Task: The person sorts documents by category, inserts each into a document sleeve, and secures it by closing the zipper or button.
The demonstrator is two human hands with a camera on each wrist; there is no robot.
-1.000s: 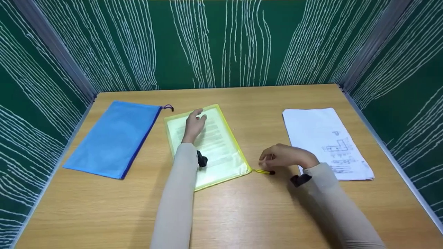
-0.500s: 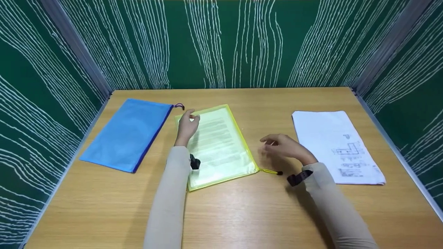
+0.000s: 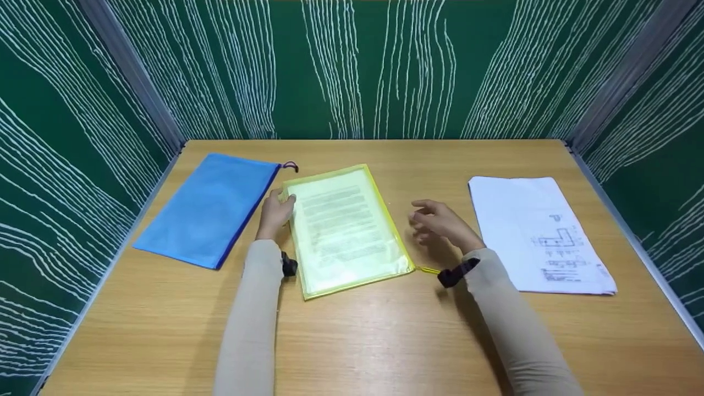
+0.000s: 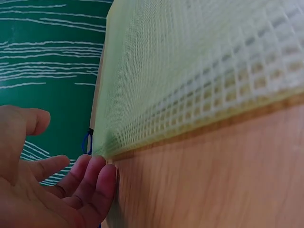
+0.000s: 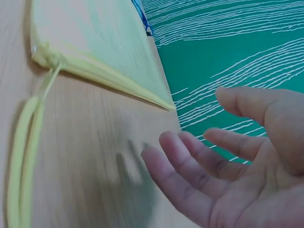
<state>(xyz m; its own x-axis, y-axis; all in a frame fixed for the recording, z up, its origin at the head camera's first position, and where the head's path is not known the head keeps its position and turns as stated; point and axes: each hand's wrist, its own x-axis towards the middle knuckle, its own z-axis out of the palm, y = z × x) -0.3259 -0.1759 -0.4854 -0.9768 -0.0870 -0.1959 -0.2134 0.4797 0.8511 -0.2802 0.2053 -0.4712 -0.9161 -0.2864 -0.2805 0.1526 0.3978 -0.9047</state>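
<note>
A yellow mesh zip pouch with printed sheets inside lies flat in the middle of the table. At its left edge, near the far left corner, is my left hand. In the left wrist view the thumb stands apart from the pouch, while the fingertips are right at its edge. To the right of the pouch hovers my right hand, holding nothing, its fingers loosely bent and its shadow on the wood below. A yellow cord pull hangs off the pouch's near right corner, partly hidden by the right wrist camera in the head view.
A blue zip pouch with a dark cord pull lies to the left. On the right is a stack of white paper with a printed drawing. Green walls with white lines enclose the wooden table at the back and sides.
My left hand has moved left and nearer, from over the yellow pouch to its left edge. My right hand has lifted away from the cord pull and shifted farther back. The view has shifted slightly.
</note>
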